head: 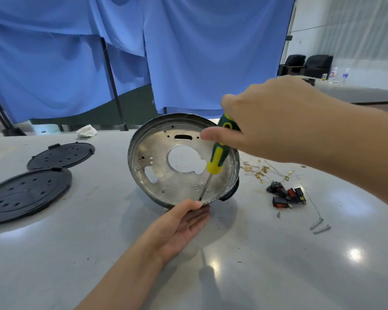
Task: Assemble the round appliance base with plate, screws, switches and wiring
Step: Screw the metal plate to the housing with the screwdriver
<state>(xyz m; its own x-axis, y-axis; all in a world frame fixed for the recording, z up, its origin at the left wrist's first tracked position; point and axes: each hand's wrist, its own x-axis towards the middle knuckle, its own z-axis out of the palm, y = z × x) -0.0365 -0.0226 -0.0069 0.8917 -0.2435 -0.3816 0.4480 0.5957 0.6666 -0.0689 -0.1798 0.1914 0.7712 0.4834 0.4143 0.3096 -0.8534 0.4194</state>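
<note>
The round metal appliance base (157, 157) stands tilted on its edge at the table's middle, its inner plate with holes and a large central cutout facing me. My left hand (179, 224) supports its lower rim from below, thumb on the rim, fingers straight under it. My right hand (267, 121) grips a green and yellow screwdriver (217, 157), whose tip touches the plate near the lower rim, just right of a screw head (196, 187). Black and red rocker switches (286, 195) and thin wires with brass terminals (262, 171) lie to the right.
Two black round plastic plates (29, 193) (61, 154) lie at the left. Small metal pins (320, 225) and a loose screw (278, 214) rest at the right. A crumpled white cloth (86, 130) sits at the far table edge under a blue curtain (188, 52).
</note>
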